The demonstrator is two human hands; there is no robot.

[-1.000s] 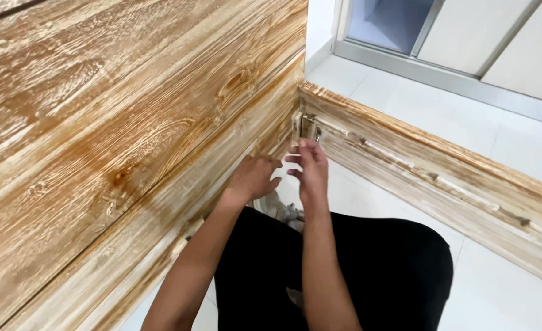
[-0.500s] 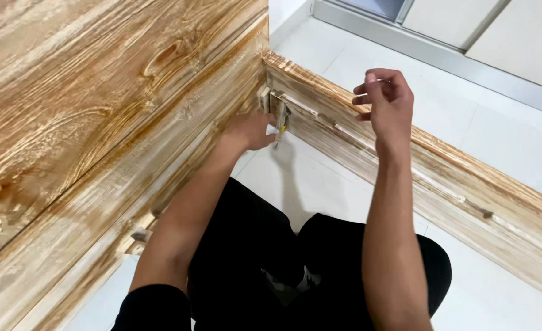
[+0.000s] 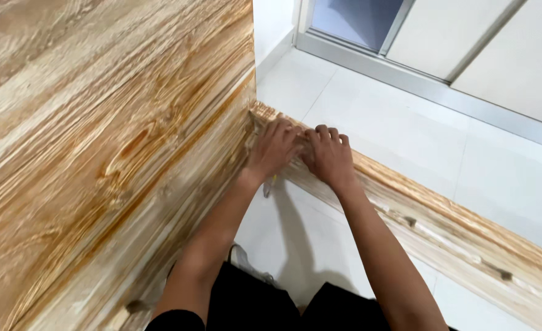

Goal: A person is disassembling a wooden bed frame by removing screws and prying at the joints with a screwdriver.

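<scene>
Pressing down side by side, both hands rest on the low wood-grain skirting strip point(image 3: 442, 227), a long band of pale beige streaked with orange-brown that runs along the white tiled floor point(image 3: 406, 129) from the inner corner toward the lower right of the head view. Dark knot marks dot its face further along.

At the corner end of that strip, the left hand point(image 3: 275, 147) lies with fingers bent and close together, fingertips on the strip's top edge where it meets the tall wood-grain wall panel point(image 3: 99, 141). A small pale slender thing point(image 3: 268, 186) shows just below this hand's wrist; whether the hand grips it cannot be told. The right hand point(image 3: 330, 157) sits just beside the left, touching or nearly touching it, fingers curled over the strip's top edge, palm flat against its face, holding nothing separate.

The wall panel carries the same beige and orange-brown grain and rises to the left of the strip. Beyond the strip, across the tiles, runs a grey metal door track point(image 3: 430, 86). Below the hands, black-clad knees point(image 3: 271, 306) rest on the floor.
</scene>
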